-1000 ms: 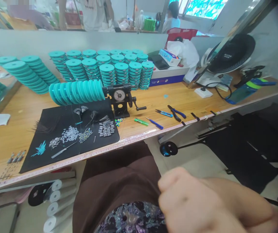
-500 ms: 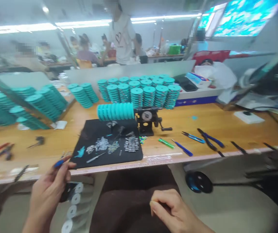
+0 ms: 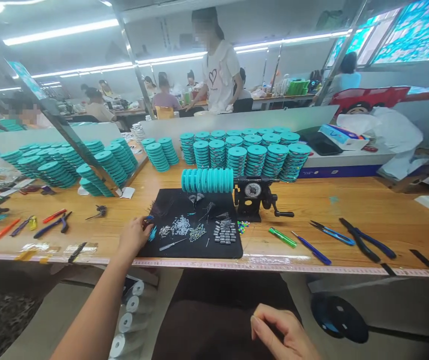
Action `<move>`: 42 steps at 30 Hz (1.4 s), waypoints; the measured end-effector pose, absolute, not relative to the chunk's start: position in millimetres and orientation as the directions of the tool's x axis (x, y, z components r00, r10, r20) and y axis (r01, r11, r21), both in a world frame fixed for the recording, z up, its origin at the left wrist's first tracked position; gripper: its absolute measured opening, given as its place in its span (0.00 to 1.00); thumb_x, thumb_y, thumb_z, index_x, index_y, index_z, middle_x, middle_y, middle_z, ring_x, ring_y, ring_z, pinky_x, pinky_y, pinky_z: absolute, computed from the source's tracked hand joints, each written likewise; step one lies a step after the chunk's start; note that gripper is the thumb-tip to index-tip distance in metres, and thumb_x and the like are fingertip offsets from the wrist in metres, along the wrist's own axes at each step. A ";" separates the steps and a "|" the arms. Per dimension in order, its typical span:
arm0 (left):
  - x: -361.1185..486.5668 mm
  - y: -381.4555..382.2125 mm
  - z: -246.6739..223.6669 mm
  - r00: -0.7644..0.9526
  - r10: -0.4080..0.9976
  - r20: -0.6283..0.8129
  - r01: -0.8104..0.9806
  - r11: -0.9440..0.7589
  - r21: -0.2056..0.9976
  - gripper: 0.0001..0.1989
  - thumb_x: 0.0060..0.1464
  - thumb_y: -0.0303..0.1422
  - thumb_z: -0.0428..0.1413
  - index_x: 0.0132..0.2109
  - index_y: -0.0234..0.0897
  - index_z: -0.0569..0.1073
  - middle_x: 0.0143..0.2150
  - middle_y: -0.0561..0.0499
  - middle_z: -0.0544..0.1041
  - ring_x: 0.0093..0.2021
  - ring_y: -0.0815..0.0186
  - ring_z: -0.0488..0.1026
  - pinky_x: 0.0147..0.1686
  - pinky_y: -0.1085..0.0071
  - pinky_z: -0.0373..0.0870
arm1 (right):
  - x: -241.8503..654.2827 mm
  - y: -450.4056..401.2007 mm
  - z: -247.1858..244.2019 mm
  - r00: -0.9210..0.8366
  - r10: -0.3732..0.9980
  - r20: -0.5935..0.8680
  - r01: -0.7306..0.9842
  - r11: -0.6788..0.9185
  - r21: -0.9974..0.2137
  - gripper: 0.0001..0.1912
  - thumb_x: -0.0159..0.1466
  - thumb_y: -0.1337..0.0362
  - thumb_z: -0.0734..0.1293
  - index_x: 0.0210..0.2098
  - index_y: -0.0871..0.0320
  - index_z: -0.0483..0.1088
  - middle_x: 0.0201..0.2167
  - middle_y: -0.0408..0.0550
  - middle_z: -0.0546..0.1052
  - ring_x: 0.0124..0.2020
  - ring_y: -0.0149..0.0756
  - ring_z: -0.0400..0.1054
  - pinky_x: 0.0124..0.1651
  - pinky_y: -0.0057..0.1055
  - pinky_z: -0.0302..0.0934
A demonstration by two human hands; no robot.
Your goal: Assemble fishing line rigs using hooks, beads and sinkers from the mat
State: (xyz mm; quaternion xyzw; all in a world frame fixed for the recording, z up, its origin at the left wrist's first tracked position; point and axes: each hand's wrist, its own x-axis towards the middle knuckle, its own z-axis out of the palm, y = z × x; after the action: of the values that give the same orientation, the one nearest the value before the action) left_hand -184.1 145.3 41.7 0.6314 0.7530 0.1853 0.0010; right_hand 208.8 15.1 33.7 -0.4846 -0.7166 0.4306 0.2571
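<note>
- left hand [image 3: 135, 236]: fingers pressed together, pinching a small blue handle [image 3: 149, 218]; most of it hidden, tip shows past the fingertips
- handle's long axis seems to point right, over the mat, but too small to be sure
- left hand is at the left edge of the black mat [image 3: 222, 250], just beside a teal feather tuft [image 3: 152, 233]; right hand is well away from it
- right hand [image 3: 278, 332]: low, below the table edge, over the lap; fingers loosely curled, cannot tell if anything is pinched
- on mat: silver parts [image 3: 180, 226], grey metal weights [image 3: 224, 232], thin needle tool [image 3: 173, 244]
- past the mat: teal spools [image 3: 207, 180] on a hand winder [image 3: 252, 195]
- right of the winder: green marker [image 3: 282, 237], blue screwdriver [image 3: 312, 247], snips [image 3: 332, 233], pliers [image 3: 364, 245]
- left on table: more pliers [image 3: 53, 225]
- table edge has a tape measure [image 3: 274, 268]
- behind the divider: standing co-worker [image 3: 220, 75]
</note>
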 end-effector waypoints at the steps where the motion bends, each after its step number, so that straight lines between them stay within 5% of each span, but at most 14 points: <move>1: -180.4 141.0 46.0 -0.222 0.939 0.264 0.948 0.145 0.282 0.14 0.59 0.35 0.56 0.47 0.29 0.74 0.43 0.43 0.77 0.45 0.53 0.75 0.47 0.56 0.70 | 208.7 15.4 35.6 -0.397 0.917 -0.044 0.476 0.165 -0.864 0.20 0.70 0.55 0.58 0.24 0.56 0.67 0.22 0.41 0.71 0.27 0.34 0.66 0.33 0.26 0.57; 5: -136.5 100.7 63.9 -0.281 0.881 0.380 0.918 0.131 0.374 0.16 0.60 0.40 0.52 0.50 0.35 0.72 0.45 0.42 0.75 0.45 0.52 0.74 0.48 0.59 0.68 | 204.8 16.0 45.7 -0.419 0.908 -0.004 0.467 0.212 -0.859 0.18 0.70 0.59 0.57 0.26 0.57 0.67 0.23 0.42 0.72 0.27 0.33 0.67 0.33 0.26 0.56; 6: -118.4 85.9 66.2 -0.272 0.890 0.367 0.863 0.057 0.503 0.13 0.60 0.41 0.52 0.45 0.39 0.74 0.41 0.46 0.76 0.41 0.55 0.74 0.45 0.63 0.69 | 203.0 15.9 48.4 -0.432 0.902 0.014 0.461 0.235 -0.856 0.18 0.70 0.60 0.57 0.26 0.57 0.67 0.23 0.42 0.71 0.27 0.32 0.66 0.32 0.27 0.56; 9: -59.1 39.3 63.8 0.093 0.994 0.052 0.525 -0.094 0.846 0.09 0.60 0.40 0.53 0.39 0.43 0.75 0.39 0.51 0.78 0.41 0.59 0.75 0.42 0.69 0.71 | 197.9 14.3 56.3 -0.474 0.878 0.060 0.424 0.288 -0.859 0.17 0.69 0.62 0.57 0.26 0.58 0.67 0.23 0.43 0.70 0.25 0.31 0.64 0.31 0.27 0.54; 12: -13.7 6.0 52.1 0.236 0.964 -0.123 0.238 0.065 0.969 0.08 0.61 0.39 0.55 0.41 0.45 0.76 0.38 0.52 0.79 0.40 0.61 0.76 0.41 0.72 0.72 | 197.4 10.0 63.0 -0.493 0.870 0.025 0.379 0.241 -0.893 0.17 0.69 0.61 0.58 0.27 0.59 0.70 0.22 0.42 0.69 0.25 0.30 0.62 0.30 0.26 0.53; 18: 10.1 -5.7 47.5 0.191 0.953 -0.236 -0.056 0.251 0.966 0.09 0.58 0.42 0.58 0.41 0.43 0.76 0.33 0.51 0.80 0.33 0.64 0.76 0.34 0.74 0.72 | 205.8 2.9 56.2 -0.517 0.844 -0.141 0.120 -0.092 -0.988 0.20 0.68 0.54 0.62 0.26 0.60 0.72 0.24 0.41 0.69 0.30 0.31 0.63 0.37 0.26 0.56; 23: 12.8 -4.2 57.6 0.198 0.961 -0.191 -0.012 0.198 0.980 0.09 0.58 0.40 0.58 0.38 0.40 0.76 0.31 0.52 0.76 0.32 0.66 0.73 0.33 0.75 0.69 | 205.2 0.9 43.0 -0.537 0.824 -0.182 -0.044 -0.243 -0.969 0.21 0.66 0.51 0.65 0.25 0.61 0.72 0.22 0.41 0.66 0.27 0.30 0.57 0.35 0.27 0.52; 32: 10.2 -3.9 45.0 0.183 0.977 -0.112 0.210 0.073 0.975 0.13 0.60 0.41 0.53 0.31 0.37 0.70 0.28 0.53 0.69 0.29 0.65 0.65 0.31 0.72 0.63 | 202.4 1.7 40.4 -0.531 0.827 -0.187 -0.018 -0.232 -0.972 0.21 0.66 0.52 0.65 0.25 0.61 0.73 0.21 0.41 0.66 0.26 0.30 0.56 0.32 0.28 0.50; 42: 4.8 3.6 17.2 0.184 0.953 -0.239 -0.346 0.290 0.892 0.16 0.53 0.41 0.60 0.26 0.38 0.65 0.23 0.58 0.60 0.24 0.70 0.51 0.24 0.74 0.52 | 203.9 2.6 44.7 -0.454 0.856 -0.247 0.058 -0.248 -0.967 0.14 0.66 0.55 0.65 0.37 0.60 0.74 0.25 0.40 0.65 0.26 0.29 0.54 0.29 0.27 0.48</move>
State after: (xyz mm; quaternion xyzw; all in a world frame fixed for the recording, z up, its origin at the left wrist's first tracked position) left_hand 4.8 3.6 17.2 0.3571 0.4250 0.4767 0.6816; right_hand 203.9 2.6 44.7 -0.4275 -0.5346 0.6644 0.3001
